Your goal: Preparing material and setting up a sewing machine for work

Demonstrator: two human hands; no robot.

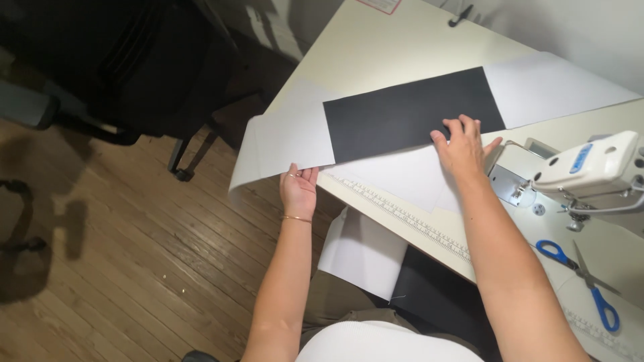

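Two hands work a long strip of white fabric [288, 137] that runs across the cream tabletop [376, 47], with a dark grey rectangle of fabric [402, 114] lying flat on its middle stretch. The left hand [298, 191] sits at the tabletop's near edge, fingers curled up around the white strip's lower border just below the dark piece's left corner; whether thumb and fingers actually pinch the cloth cannot be told, since the fingertips are tucked out of sight. The right hand [463, 147] lies palm down, fingers spread and flat, pressing on the dark rectangle's near edge toward its right end; it grips nothing. The strip's left end spills over the tabletop's left corner and curls downward, so its full length is hidden. More white and dark cloth [365, 255] hangs below the near edge onto the person's lap, partly covered by the right forearm. A ruler strip [402, 214] is set along the near edge. At the right edge stands a white sewing machine [583, 167], cut off by the frame, and blue-handled scissors [580, 271] lie near it. A small black hook-like object [461, 17] at the far edge is too small to identify. Dark chairs [134, 60] stand on the wooden floor [134, 268], mostly in shadow.
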